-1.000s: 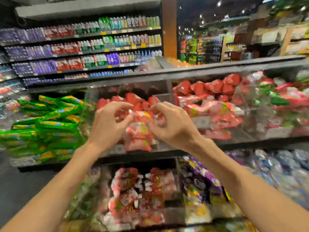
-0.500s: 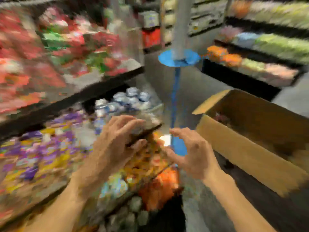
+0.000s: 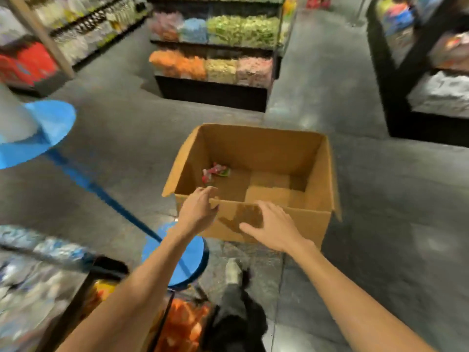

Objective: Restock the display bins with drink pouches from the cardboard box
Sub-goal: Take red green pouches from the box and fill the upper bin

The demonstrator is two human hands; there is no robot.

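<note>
Both arms stretch forward and down: the left hand (image 3: 200, 212) hangs over the near rim of the box (image 3: 308, 221), fingers loose and straight, empty. The right hand (image 3: 274, 227) is spread wide before the near wall, empty too. One box, and one red-green pouch (image 3: 215, 172) inside, just beyond the left fingertips.

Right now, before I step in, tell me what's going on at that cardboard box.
A person stands over an open cardboard box on the shop floor, both bare hands stretched toward it and holding nothing. The left hand hovers at the near rim's left corner; the right hand is spread in front of the near wall. The box is almost empty: only a small red-and-green clump of drink pouches lies on its bottom, near the left wall.
</note>
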